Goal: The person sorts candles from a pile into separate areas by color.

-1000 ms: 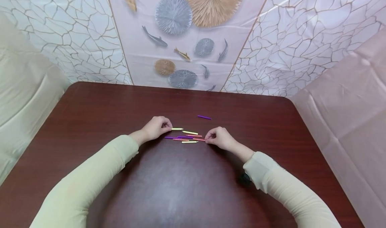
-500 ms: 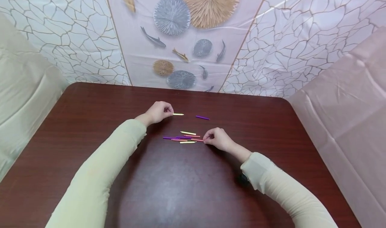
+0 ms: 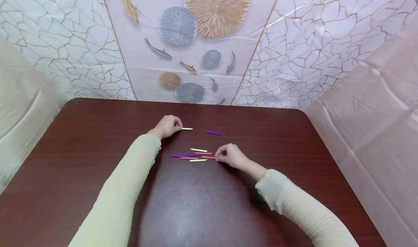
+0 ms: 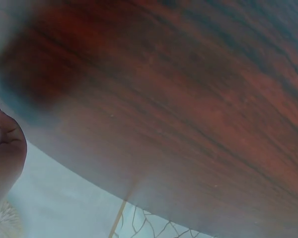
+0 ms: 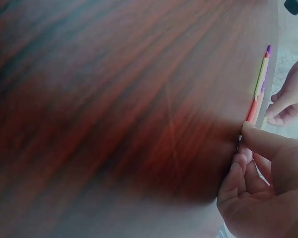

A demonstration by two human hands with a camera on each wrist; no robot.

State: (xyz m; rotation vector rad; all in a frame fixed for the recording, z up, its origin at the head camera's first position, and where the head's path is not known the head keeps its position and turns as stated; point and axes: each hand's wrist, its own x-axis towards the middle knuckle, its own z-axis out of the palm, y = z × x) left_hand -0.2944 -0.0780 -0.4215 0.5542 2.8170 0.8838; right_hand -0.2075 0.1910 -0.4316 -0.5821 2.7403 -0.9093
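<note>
Toward the back of the table, my left hand (image 3: 168, 126) pinches one end of a thin yellow stick (image 3: 187, 129) with a small narrow tip. That stick points right, toward a lone purple stick (image 3: 213, 133) lying a short gap away. Nearer to me, my right hand (image 3: 231, 155) pinches the right end of an orange-red stick (image 3: 208, 157) between thumb and fingertips. This stick belongs to a loose group of sticks lying roughly side by side: a yellow one (image 3: 198, 150) at the back, another yellow stick (image 3: 198, 160) in front, with purple and orange ones between them.
The dark red-brown wooden table (image 3: 186, 203) has rounded far corners. A patterned cloth backdrop (image 3: 196, 69) rises right behind its far edge. Pale padded surfaces (image 3: 359, 123) stand along the sides. A dark band sits at my right wrist (image 3: 259, 198).
My left hand has carried the yellow stick away from the group to the back, left of the lone purple stick. My right hand stays on the orange-red stick. The head view has tilted slightly.
</note>
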